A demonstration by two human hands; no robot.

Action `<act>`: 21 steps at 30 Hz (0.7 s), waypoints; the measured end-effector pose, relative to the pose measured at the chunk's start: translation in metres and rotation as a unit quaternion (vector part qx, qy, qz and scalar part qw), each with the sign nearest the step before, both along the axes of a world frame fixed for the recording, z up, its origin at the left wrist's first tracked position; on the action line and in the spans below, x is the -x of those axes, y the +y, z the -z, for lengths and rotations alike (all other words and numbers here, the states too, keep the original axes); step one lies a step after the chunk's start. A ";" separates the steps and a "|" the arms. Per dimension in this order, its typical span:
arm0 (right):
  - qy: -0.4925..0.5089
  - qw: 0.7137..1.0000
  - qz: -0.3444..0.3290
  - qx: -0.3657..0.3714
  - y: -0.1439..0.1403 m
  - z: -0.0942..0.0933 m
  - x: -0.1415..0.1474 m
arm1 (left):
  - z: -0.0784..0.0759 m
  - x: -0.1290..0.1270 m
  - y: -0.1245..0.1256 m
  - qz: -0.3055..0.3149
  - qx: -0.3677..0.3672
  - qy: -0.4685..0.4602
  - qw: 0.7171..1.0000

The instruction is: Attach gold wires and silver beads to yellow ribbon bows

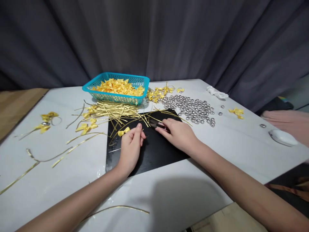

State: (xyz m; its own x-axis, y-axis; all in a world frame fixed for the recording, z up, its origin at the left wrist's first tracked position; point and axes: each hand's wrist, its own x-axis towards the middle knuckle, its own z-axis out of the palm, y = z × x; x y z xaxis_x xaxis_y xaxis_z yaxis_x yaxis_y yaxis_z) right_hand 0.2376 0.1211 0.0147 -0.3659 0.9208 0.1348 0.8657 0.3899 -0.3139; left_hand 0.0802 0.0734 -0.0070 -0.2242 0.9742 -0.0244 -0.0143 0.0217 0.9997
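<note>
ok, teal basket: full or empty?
Full. The teal basket is heaped with yellow ribbon bows that rise to about its rim.
</note>
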 end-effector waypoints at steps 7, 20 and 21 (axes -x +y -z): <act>0.258 0.962 -0.067 0.056 -0.012 -0.005 0.015 | 0.003 0.000 0.001 0.013 -0.007 -0.001 1.000; 0.459 0.861 -0.055 0.211 0.000 0.002 0.043 | 0.008 0.008 0.007 0.110 -0.063 0.077 0.989; 0.462 0.861 -0.050 0.206 0.005 -0.001 0.040 | 0.007 0.011 0.007 0.139 -0.066 0.091 0.984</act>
State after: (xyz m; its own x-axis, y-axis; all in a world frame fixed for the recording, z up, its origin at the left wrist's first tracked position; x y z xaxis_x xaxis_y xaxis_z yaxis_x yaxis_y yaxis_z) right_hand 0.1981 0.1258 0.0152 -0.3567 0.9307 0.0808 0.1407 0.1390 -0.9803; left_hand 0.0695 0.0806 -0.0142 0.0619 0.9906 0.1224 0.1534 -0.1306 0.9795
